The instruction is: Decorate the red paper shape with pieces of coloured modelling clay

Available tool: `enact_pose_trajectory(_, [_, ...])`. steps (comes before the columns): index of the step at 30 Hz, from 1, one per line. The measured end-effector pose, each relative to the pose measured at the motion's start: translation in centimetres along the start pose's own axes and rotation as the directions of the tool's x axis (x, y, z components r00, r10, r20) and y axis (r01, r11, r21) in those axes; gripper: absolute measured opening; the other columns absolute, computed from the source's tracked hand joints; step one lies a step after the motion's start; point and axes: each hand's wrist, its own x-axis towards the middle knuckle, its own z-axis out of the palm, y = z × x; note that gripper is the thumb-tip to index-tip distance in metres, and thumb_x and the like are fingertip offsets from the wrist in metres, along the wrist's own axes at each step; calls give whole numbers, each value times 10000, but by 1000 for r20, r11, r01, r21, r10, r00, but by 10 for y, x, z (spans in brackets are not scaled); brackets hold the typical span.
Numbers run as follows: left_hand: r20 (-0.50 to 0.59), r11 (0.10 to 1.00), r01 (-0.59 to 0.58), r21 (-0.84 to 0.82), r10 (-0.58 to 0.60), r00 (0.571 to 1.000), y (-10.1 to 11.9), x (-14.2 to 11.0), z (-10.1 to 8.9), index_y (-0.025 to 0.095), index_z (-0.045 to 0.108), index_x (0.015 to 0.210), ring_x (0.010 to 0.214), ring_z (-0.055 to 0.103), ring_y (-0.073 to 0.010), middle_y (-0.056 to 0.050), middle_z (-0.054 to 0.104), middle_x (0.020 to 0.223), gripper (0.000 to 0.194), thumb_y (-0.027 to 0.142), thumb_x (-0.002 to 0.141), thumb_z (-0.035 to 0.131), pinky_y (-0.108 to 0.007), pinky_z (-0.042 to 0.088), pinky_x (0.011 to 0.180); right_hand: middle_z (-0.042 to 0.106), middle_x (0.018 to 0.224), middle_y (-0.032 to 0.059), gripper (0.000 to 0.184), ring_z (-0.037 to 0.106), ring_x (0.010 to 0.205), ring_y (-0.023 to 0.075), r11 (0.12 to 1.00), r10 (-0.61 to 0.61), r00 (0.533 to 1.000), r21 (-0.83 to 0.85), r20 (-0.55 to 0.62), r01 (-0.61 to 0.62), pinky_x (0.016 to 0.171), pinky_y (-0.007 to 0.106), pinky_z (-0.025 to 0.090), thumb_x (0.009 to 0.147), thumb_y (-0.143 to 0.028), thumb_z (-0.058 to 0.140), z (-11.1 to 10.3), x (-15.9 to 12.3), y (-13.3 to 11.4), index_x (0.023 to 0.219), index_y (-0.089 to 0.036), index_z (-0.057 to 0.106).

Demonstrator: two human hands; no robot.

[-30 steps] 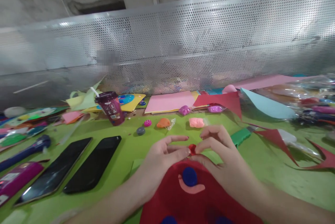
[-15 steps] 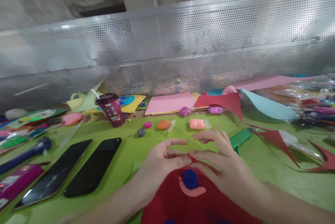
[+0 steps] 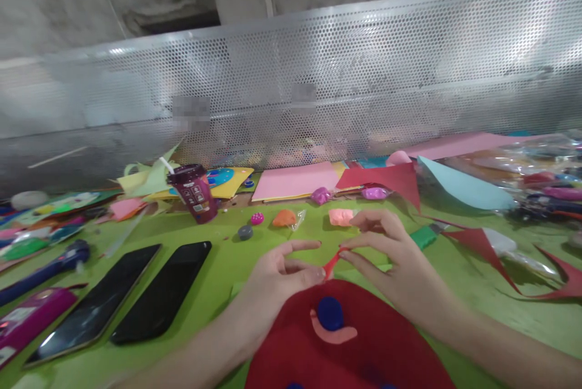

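Note:
A small piece of red modelling clay point(image 3: 333, 264) is stretched between my two hands, just above the far edge of a dark red paper shape point(image 3: 364, 355). My left hand point(image 3: 288, 271) pinches its lower end between thumb and fingers. The upper end is pinched by the thumb and index finger of my right hand point(image 3: 386, 252). On the red shape lie a blue disc point(image 3: 330, 313) and a curved pink strip point(image 3: 334, 333) beneath it. Beyond my hands are a lump of orange clay point(image 3: 284, 218) and a lump of pink clay point(image 3: 340, 217).
Two black phones point(image 3: 166, 289) lie at the left, near a magenta tool point(image 3: 39, 319). A lidded purple cup point(image 3: 193, 192) stands behind them. Pink paper point(image 3: 295, 180) lies at the back, before a perforated metal panel point(image 3: 354, 68). A green-handled cutter point(image 3: 424, 236) is on the right.
My right hand has moved up and away from my left, drawing the red clay out into a short strand. My left hand has barely moved.

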Motion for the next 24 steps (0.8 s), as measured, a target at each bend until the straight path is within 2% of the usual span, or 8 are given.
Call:
enact_pose_trajectory(4, [6,999,-38,36,38,999,-3,0,-1,174,540,1158,841,628,-187,-49,697,819,484,276,710,691,-307,440,809,492,999,65,53,507,990,209,999,41,999,18,-29,-40,834,395,471,822,-196,565,1,1,4,819,-233,603])
enact_pose_trajectory(8, [5,998,-55,40,55,998,-8,2,-1,179,509,1208,914,620,-207,-70,691,917,532,328,725,675,-336,428,861,475,1021,72,68,511,980,210,1000,-15,999,-6,-45,14,840,407,472,814,-177,569,5,-5,-4,761,-217,582])
enact_pose_trajectory(11, [29,999,-43,33,42,999,-10,5,-1,162,474,1238,861,640,-210,-75,700,885,604,321,699,698,-332,442,823,456,1047,69,99,514,966,206,998,-65,998,-24,-11,65,787,364,500,780,-140,596,9,-10,-7,724,-221,584])
enact_pose_trajectory(14, [46,996,-17,83,13,999,-10,8,-3,151,462,1236,800,653,-205,-70,710,856,657,296,654,730,-312,453,764,454,1065,71,148,517,976,220,998,-8,1000,-66,-5,8,794,375,506,713,-126,662,12,-12,-5,704,-213,542])
enact_pose_trajectory(16, [49,991,-27,130,21,999,-10,10,-4,142,463,1229,774,656,-202,-64,715,822,662,302,645,731,-302,456,738,458,1067,78,204,515,992,235,996,16,1000,-84,-4,-17,818,409,500,667,-128,705,14,-12,-2,762,-217,547])
enact_pose_trajectory(19, [57,986,-37,165,28,998,-11,12,-5,128,458,1229,760,659,-203,-56,716,780,666,322,649,721,-297,458,723,458,1100,89,258,499,1008,242,997,-27,1000,-69,11,28,826,409,495,655,-119,718,14,-13,-1,852,-222,589])
enact_pose_trajectory(24, [73,970,-55,238,39,997,-13,12,-5,137,463,1229,750,659,-198,-37,715,765,660,310,646,720,-298,465,723,493,1135,77,93,466,1025,231,988,-140,985,-50,100,146,876,383,456,756,-160,641,10,-14,-11,826,-221,642])
